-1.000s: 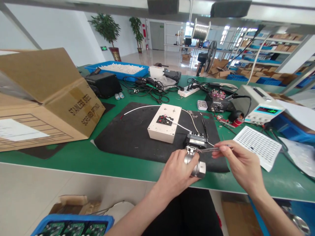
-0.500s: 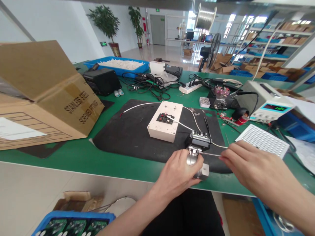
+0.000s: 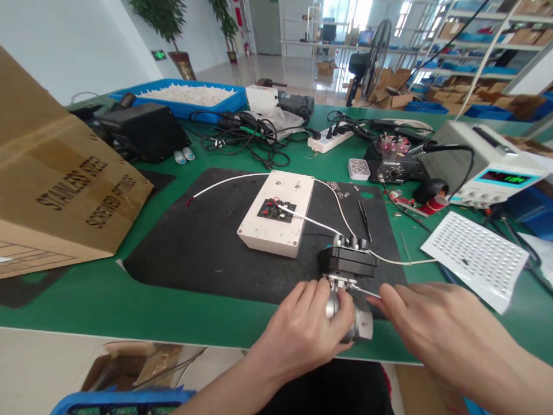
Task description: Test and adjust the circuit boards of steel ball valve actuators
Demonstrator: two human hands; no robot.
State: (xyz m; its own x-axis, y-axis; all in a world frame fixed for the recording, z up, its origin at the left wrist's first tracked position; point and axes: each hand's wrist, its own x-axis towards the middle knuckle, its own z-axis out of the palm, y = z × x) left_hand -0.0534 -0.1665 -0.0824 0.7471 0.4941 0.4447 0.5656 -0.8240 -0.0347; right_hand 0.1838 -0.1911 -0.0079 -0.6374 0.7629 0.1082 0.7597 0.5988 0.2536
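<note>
My left hand (image 3: 309,323) wraps around a silver metal valve body (image 3: 363,323) near the table's front edge. Joined to the valve's far side is a black actuator housing (image 3: 348,262), with white cables running out of its far side. In my right hand (image 3: 432,317) is a slim metal wrench-like tool (image 3: 365,291). Its tip meets the bracket between valve and actuator, close to my left fingers; the exact contact is too small to make out. One white cable leads to a cream test box (image 3: 279,230) with a black terminal block (image 3: 276,210), lying on the black mat (image 3: 194,248).
Tweezers (image 3: 365,220) and several small rings (image 3: 339,189) lie right of the box. Farther right are a white perforated sheet (image 3: 475,259) and a power supply (image 3: 488,164). A cardboard box (image 3: 86,190) stands left. Tangled cables (image 3: 254,138) and a power strip (image 3: 330,138) lie behind.
The view has tipped downward and shifted slightly. My right hand and the tool have swung a little nearer to me, so the tool slants more. My left hand keeps its hold on the valve.
</note>
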